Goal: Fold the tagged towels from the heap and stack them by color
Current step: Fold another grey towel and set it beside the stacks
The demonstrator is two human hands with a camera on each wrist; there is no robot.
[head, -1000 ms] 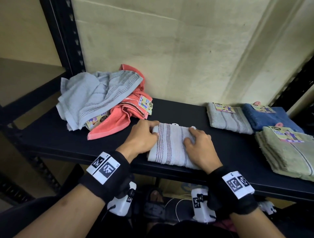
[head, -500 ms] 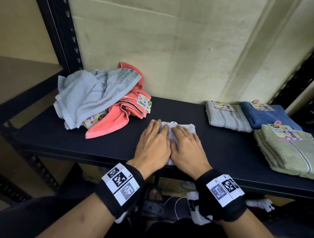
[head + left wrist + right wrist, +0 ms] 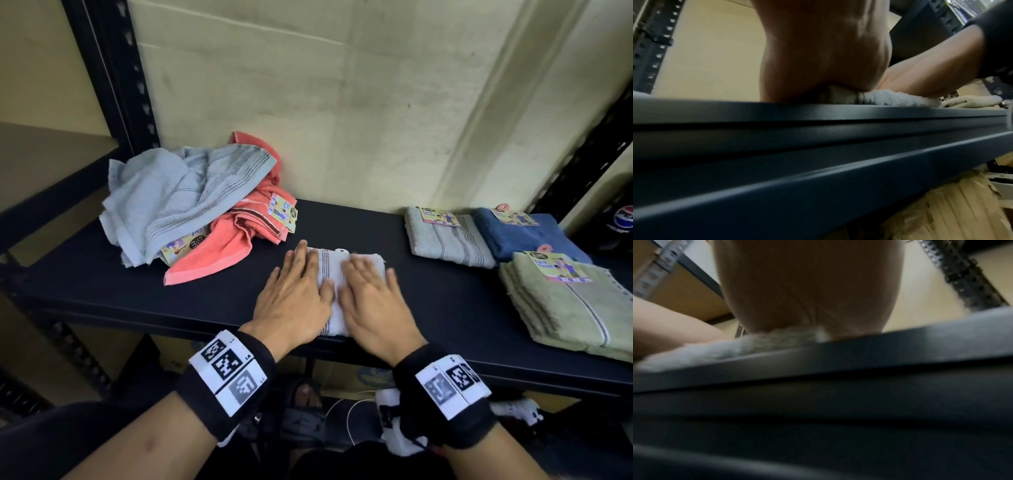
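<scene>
Fingers of both hands lie straight and flat, pressing down on the folded white towel [image 3: 330, 274]; neither hand grips it. A second ago the same fingers were curled at the towel's far edge; half a second ago they were already flat, and they have since spread slightly further apart, leaving more of the white cloth visible between them.

Left to right along the dark shelf [image 3: 137, 294]: the unfolded heap sits at the left rear, a pale blue towel [image 3: 171, 202] draped over a coral towel [image 3: 236, 246], both with paper tags showing. The heap has not shifted.

The left hand [image 3: 294, 298] covers the white towel's left half, palm down at the shelf's front edge. The right hand [image 3: 371, 301] lies just beside it on the right half; it is slightly blurred.

Further right, well apart from the hands, are the folded items: a grey towel [image 3: 448, 240], a blue towel [image 3: 520, 236] beside it, and a green stack [image 3: 575, 308] nearer the front. These are unchanged.

Both wrist views show the heel of a hand bearing on white cloth at the shelf edge.
</scene>
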